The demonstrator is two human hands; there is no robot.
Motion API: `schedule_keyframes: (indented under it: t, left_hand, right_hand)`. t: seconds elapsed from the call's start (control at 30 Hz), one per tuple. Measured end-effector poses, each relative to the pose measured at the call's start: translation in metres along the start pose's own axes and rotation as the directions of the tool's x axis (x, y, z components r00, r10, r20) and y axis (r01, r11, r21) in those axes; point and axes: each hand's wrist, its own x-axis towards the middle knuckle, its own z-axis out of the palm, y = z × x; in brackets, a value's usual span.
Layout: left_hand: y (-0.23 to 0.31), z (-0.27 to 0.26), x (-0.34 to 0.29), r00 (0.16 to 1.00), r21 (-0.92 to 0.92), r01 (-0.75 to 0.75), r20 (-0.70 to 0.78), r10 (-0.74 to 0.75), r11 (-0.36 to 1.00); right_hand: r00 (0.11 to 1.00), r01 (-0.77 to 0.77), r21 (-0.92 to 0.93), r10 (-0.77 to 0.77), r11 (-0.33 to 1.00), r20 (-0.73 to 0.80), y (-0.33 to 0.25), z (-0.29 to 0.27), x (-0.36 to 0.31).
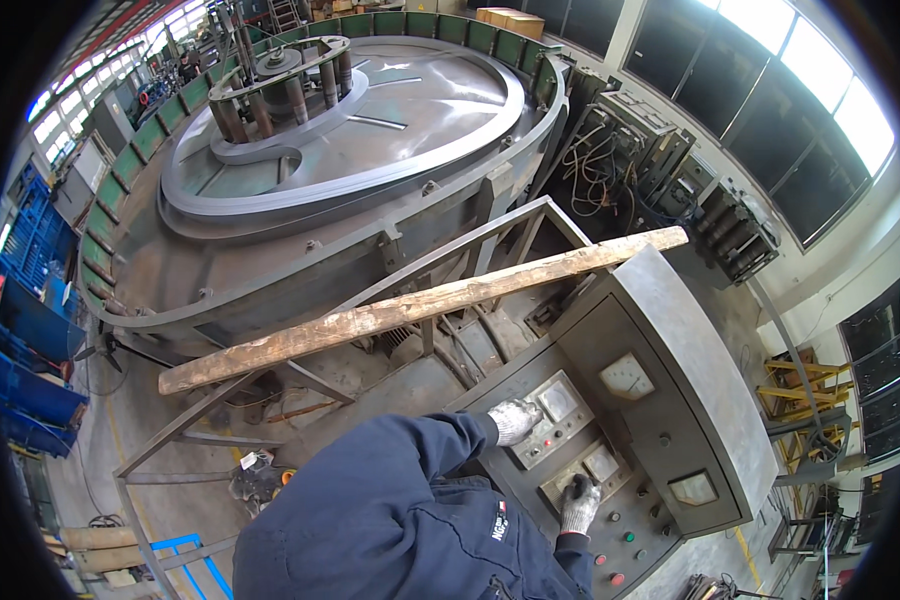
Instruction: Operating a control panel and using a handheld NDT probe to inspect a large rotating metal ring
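Note:
Both of my hands wear whitish work gloves and are at a grey metal control console point(602, 325). My left hand point(514, 421) lies at the left edge of the upper control module point(558, 402), its fingers bent in toward the panel; anything under them is hidden. On the lower control module point(602, 464), my right hand point(579, 504) has its dark-tipped fingers curled and drawn together against the panel. Whatever they grip is too small to make out. Green and red push buttons point(617, 579) sit beside and below the right hand. A dial gauge point(626, 376) is set in the console's upright face.
Beyond the console stands a large round machine with a grey turntable point(410, 130) inside a metal rim. A rough wooden beam point(420, 308) lies across a metal railing point(205, 410) just ahead of me. Hoses point(600, 165) hang at the right. Yellow metal frames point(800, 390) stand near the wall.

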Motion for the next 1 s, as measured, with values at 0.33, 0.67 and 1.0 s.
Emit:
schedule_keyframes:
  t: [0.33,0.67,1.0]
  left_hand:
    - [-0.002,0.006,0.000,1.000,0.012,0.006,0.002,-0.006,1.000]
    - [-0.004,0.012,0.005,1.000,0.031,0.002,0.010,-0.002,1.000]
    - [0.006,-0.002,0.002,1.000,0.045,-0.009,0.023,0.008,0.999]
  right_hand:
    - [0.998,0.051,-0.024,-0.052,0.998,-0.028,-0.004,-0.004,0.000]
    - [1.000,0.022,0.012,-0.022,1.000,0.002,-0.006,-0.008,0.001]
    - [1.000,0.005,0.078,-0.005,0.997,0.003,-0.013,-0.013,0.002]
